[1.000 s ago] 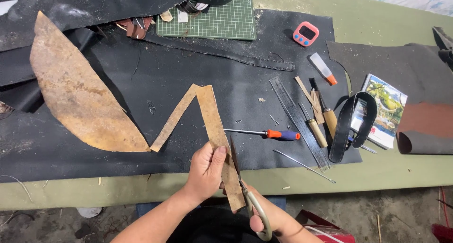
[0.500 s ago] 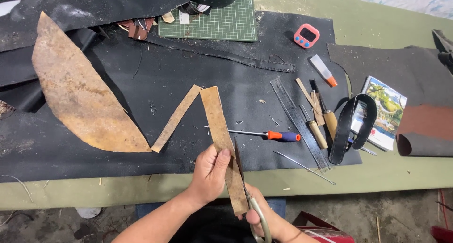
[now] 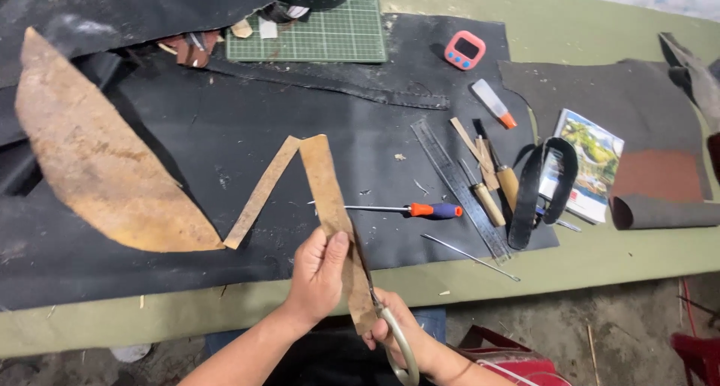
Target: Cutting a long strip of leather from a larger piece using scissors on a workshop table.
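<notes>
At table edge, my left hand (image 3: pixel 319 270) pinching tan leather strip (image 3: pixel 330 213), thumb on top. Right hand (image 3: pixel 394 330) closed round scissors (image 3: pixel 386 318), blades running up strip's right side. Strip lies out over black leather sheet (image 3: pixel 225 154), folded back into a V. Tip imo: keep strip taut, long strokes, steer leather not blades. Versus half a second back: left hand slid bit higher, strip barely shifted.

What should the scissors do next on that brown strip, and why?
Probably snip a little farther up the brown leather strip: the scissors in the right hand sit at its lower part, while the left hand pinches it steady.
</notes>
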